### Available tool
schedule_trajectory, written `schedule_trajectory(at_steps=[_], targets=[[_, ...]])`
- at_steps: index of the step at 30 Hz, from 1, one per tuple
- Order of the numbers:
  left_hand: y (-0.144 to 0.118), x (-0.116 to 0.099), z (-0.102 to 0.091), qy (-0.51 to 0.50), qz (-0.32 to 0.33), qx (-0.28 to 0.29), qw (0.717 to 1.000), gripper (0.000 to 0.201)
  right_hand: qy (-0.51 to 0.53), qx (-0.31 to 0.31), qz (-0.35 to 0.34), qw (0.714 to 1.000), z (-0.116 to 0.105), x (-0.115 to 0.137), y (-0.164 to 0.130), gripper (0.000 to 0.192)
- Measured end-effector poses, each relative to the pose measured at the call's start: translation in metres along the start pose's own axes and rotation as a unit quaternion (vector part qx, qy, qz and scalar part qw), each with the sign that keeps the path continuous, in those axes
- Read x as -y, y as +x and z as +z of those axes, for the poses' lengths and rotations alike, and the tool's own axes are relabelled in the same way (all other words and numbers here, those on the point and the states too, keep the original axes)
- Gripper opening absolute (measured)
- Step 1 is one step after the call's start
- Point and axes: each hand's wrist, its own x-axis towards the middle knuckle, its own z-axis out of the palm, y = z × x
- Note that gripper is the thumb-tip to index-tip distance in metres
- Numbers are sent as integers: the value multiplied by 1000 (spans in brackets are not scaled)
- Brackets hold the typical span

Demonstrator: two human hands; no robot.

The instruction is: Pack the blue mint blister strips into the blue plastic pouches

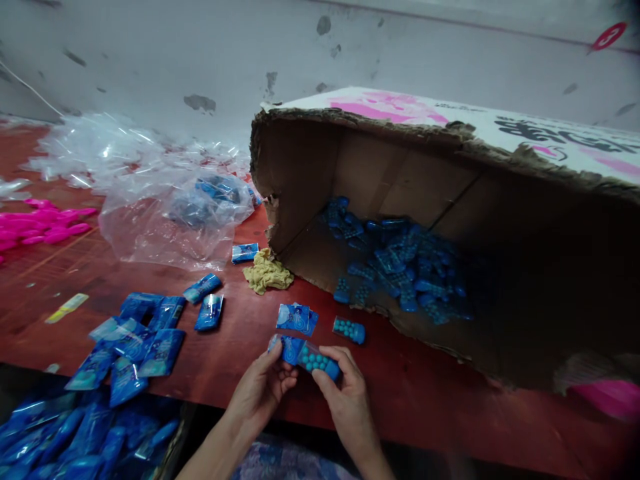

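Note:
Near the table's front edge, my left hand (270, 379) pinches a small blue printed sleeve (291, 349). My right hand (345, 387) grips a clear bottle (316, 360) with a blue cap and turquoise balls inside. The bottle's clear end meets the open side of the sleeve; how far in it sits I cannot tell. Just beyond my hands, a few flat blue printed sleeves (296, 319) lie on the table. To their right is another capped bottle of turquoise balls (349, 329), lying on its side.
A torn cardboard box (295, 193) on its side holds several bottles (400, 260). Wrapped blue packs (133, 337) lie left, above a container of more packs (75, 433). A yellow cloth (269, 272), a yellow cutter (67, 308), pink pieces (43, 222) and clear plastic bags (150, 227) are around.

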Motion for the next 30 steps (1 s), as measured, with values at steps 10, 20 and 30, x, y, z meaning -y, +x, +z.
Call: schedule_trajectory(at_steps=[10, 20, 30], targets=[[-1, -9, 2, 68, 116, 30, 990, 20, 56, 42, 73, 995, 1, 2, 2, 24], [-2, -2, 11, 20, 52, 36, 998, 21, -7, -15, -23, 1000, 20, -5, -5, 23], [-2, -6, 11, 19, 31, 29, 999, 22, 206, 89, 165, 960, 24, -10, -11, 28]])
